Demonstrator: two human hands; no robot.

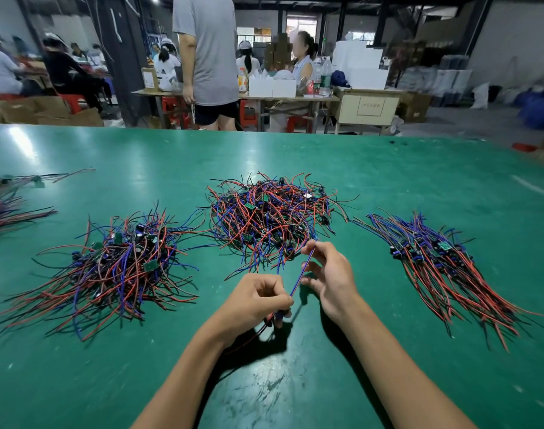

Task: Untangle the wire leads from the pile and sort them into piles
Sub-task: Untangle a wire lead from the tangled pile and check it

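Observation:
A tangled pile of red, blue and black wire leads (270,218) with small green boards lies at the table's middle. My left hand (258,300) grips the lower end of one wire lead (299,280), its red and black tails hanging below my fist. My right hand (329,274) pinches the same lead's blue and red wires near their upper end, just in front of the tangled pile. A loosely aligned pile (119,267) lies to the left. A neat, combed pile (447,264) lies to the right.
The green table (295,382) stretches wide around me. More wire leads (7,199) lie at the far left edge. Beyond the table a person in a grey shirt (209,57) stands, and other people sit at benches with boxes.

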